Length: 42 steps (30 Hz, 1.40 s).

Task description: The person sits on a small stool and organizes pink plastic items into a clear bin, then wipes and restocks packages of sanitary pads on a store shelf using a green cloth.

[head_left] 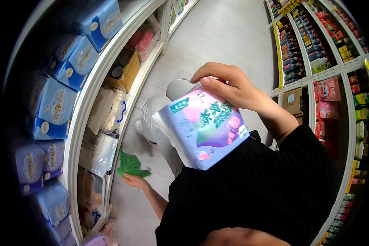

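My right hand (230, 83) grips the upper edge of a purple and pink soft pack (209, 126), which looks like sanitary pads and bears printed writing. The pack is tilted and rests over my lap, against the black shirt (243, 196). Down at the left, my left hand (135, 180) holds a crumpled green cloth (130, 163) beside the low shelf. Part of the cloth is blurred. My knees (160, 104) are bent in grey trousers, and one shoe (140, 129) shows on the floor.
Blue soft packs (53, 107) line the upper left shelf. The shelf below holds an open cardboard box (130, 73), a clear plastic bin (117, 107) and a white plastic packet (98, 150). Pale floor tiles (221, 30) run between the racks. Bottles (290, 58) fill the right shelving.
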Available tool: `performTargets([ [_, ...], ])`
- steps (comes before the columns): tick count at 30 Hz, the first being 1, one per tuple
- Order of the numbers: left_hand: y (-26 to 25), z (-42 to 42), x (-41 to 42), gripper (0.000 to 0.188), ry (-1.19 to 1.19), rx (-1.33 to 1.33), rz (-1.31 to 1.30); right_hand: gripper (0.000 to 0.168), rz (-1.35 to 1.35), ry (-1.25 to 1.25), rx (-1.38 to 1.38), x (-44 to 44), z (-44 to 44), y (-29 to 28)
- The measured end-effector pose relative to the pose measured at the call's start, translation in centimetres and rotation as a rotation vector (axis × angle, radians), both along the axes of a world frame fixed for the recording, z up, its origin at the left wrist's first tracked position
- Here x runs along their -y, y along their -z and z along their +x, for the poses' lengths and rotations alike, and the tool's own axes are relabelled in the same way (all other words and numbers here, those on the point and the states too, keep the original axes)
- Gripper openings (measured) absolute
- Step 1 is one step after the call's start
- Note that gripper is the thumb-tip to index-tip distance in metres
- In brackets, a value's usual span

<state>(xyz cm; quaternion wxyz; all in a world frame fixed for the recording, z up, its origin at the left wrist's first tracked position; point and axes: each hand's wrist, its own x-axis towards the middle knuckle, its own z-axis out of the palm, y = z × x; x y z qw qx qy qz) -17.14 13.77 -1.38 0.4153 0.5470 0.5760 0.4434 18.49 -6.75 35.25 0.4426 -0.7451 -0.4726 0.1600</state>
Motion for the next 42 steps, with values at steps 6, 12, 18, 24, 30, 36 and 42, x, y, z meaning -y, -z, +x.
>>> performTargets([
  [6, -18.2, 4.0, 5.4, 0.042, -0.026, 0.455, 0.062, 0.02, 0.26, -0.057, 0.188, 2.6, 0.6, 0.0],
  [12, -29.9, 7.1, 8.0, 0.055, 0.547, 1.108, -0.162, 0.029, 0.323, -0.109, 0.205, 6.0, -0.6, -0.3],
  [18, -27.2, 12.7, 12.4, 0.064, 0.937, 0.779, -0.187, 0.081, 0.29, -0.023, -0.171, 8.0, -2.2, 4.7],
  [24, -31.0, 19.2, 13.8, 0.076, 1.062, 0.431, 0.073, 0.104, 0.309, -0.084, -0.434, 7.4, -2.1, 6.1],
  [30, -32.1, 18.5, 13.6, 0.077, 0.815, 0.5, -0.306, 0.111, 0.285, -0.267, -0.229, 6.1, -2.0, 5.1],
  [36, -31.3, 17.4, 13.0, 0.075, 0.695, 0.325, 0.362, 0.119, 0.407, -0.072, -0.348, 3.5, -2.0, 3.9],
  [42, -33.2, 18.3, 11.1, 0.055, 0.748, 0.302, 0.538, 0.11, 0.235, -0.273, -0.613, 3.1, -1.2, 2.1],
])
